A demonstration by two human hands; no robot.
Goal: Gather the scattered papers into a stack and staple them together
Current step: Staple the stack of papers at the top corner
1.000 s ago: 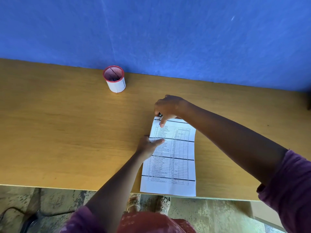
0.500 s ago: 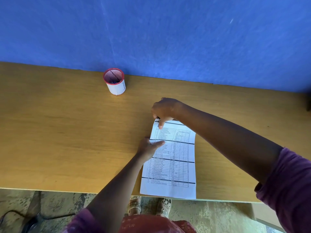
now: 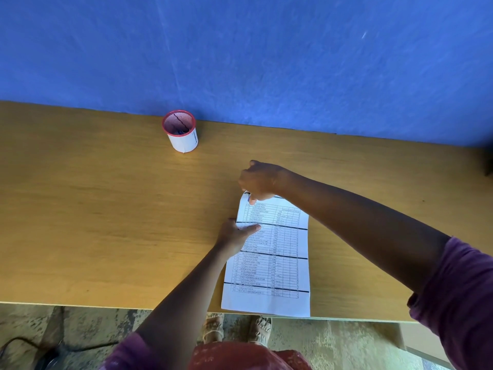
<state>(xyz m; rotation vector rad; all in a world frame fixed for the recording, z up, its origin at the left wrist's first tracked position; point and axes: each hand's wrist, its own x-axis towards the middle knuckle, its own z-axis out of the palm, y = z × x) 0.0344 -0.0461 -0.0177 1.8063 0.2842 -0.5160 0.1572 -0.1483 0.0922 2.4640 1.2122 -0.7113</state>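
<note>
The papers (image 3: 274,252) lie as one neat stack on the counter (image 3: 106,222), with the near edge reaching the counter's front edge. The left hand (image 3: 234,240) rests flat on the stack's left side, fingers stretched out and open, pressing the sheets down and gripping nothing. The right hand (image 3: 260,182) is just beyond the left hand, curled over the far left corner of the stack, one finger pointing down on the paper. It seems closed around something small, probably the stapler, but the hand hides the object almost fully, so I cannot tell what it holds.

In my judgement the gathering step is finished and the stapling step is in hand, at that far corner. The next move calls for a firm press downward with the right hand while the left hand keeps the sheets from sliding, so that the corners do not shift apart.

A white cup with red rim (image 3: 182,136) stands far beyond both hands, to their left, near the blue wall (image 3: 266,54).
</note>
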